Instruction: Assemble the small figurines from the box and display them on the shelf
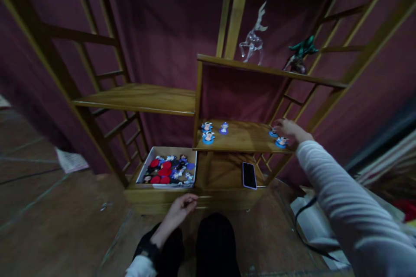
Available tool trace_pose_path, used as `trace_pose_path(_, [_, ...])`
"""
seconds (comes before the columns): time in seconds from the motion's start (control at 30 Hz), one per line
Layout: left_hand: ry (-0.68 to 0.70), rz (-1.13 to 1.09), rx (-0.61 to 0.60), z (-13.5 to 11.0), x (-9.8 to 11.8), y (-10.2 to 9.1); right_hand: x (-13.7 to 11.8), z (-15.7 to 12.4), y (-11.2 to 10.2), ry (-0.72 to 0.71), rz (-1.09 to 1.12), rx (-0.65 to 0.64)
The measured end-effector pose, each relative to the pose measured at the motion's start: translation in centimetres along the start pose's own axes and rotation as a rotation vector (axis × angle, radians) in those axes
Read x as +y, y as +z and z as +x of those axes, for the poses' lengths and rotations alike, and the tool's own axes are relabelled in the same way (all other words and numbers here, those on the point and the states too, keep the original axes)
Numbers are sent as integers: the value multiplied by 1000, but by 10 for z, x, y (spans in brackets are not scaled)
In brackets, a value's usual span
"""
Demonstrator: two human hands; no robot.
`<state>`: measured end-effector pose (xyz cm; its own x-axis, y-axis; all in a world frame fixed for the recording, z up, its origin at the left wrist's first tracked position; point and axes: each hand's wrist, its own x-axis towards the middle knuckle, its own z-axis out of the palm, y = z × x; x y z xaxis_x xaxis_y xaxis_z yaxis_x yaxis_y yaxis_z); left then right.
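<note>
My right hand (287, 127) reaches to the right end of the middle shelf, its fingers closed around the top of a small figurine (273, 133) on a blue round base. A second figurine (281, 142) with a blue base stands just in front of it. Two similar blue-based figurines, the nearer one (208, 137) in front of the other (206, 127), are at the shelf's left end. Beside them is a purple-and-white figurine (223, 128). Below the front of the cabinet, my left hand (182, 208) hangs with fingers curled and nothing visible in them.
A white box (146, 169) of jumbled figurines, some with red bases up, rests on the lower left shelf. A phone (249, 175) lies lower right. On the upper shelf (273, 69) stand a clear deer ornament (253, 43) and a green-brown ornament (300, 54). Wooden posts frame the shelves.
</note>
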<state>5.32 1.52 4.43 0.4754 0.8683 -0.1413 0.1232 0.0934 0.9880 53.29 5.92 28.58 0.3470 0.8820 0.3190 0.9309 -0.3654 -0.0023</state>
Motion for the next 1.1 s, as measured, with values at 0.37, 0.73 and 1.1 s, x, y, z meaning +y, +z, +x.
trace_pose_path(0.37, [-2,-462,684,-4,1,-69,-150,-224,66,39,1044,-131])
trace_pose_path(0.73, [52,-871,856,44,30,-123,-335,-202,166,-206,828,-334])
trace_pose_path(1.1, [-47,-1039,839,103,16,-153,-396,-127,257,-378,275,-316])
